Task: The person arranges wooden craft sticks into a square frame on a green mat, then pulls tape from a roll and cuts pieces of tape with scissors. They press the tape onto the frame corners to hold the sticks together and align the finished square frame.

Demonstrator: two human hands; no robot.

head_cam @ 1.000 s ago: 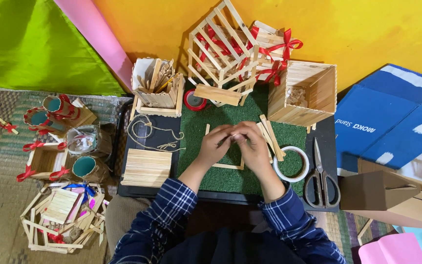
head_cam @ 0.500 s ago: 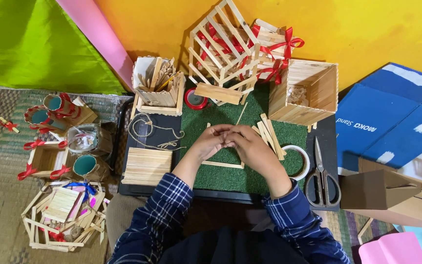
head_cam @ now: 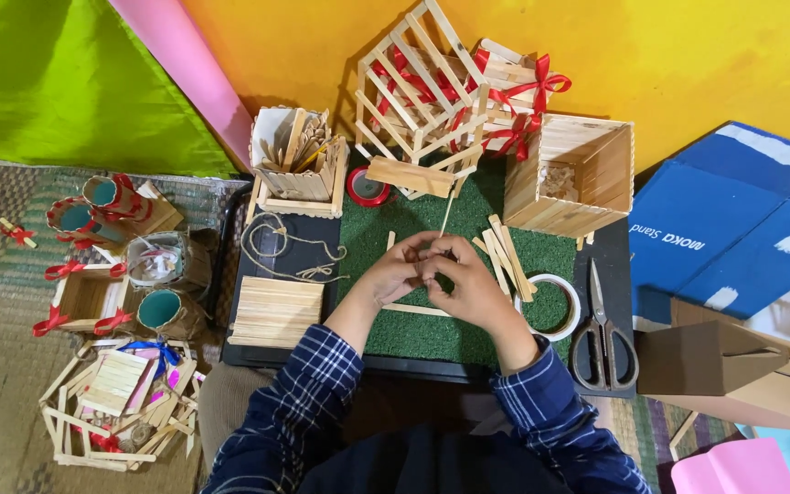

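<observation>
My left hand (head_cam: pixel 399 271) and my right hand (head_cam: pixel 463 277) meet over the green mat (head_cam: pixel 432 334), fingers pinched together on a thin wooden stick (head_cam: pixel 447 216) that points away from me. Another flat stick (head_cam: pixel 415 310) lies on the mat just under my left wrist. A small pile of loose craft sticks (head_cam: pixel 505 256) rests to the right of my right hand. What the fingertips hold besides the stick is hidden.
A roll of white tape (head_cam: pixel 550 306) and scissors (head_cam: pixel 602 334) lie at the right. A stick panel (head_cam: pixel 276 311) and twine (head_cam: pixel 285 247) lie left. Behind stand a stick box (head_cam: pixel 296 165), a lattice house (head_cam: pixel 418 91), an open wooden box (head_cam: pixel 573 174) and red tape (head_cam: pixel 368 187).
Both hands have drawn closer together and lifted slightly off the mat, now pinching a thin stick between them instead of pressing down on the flat stick.
</observation>
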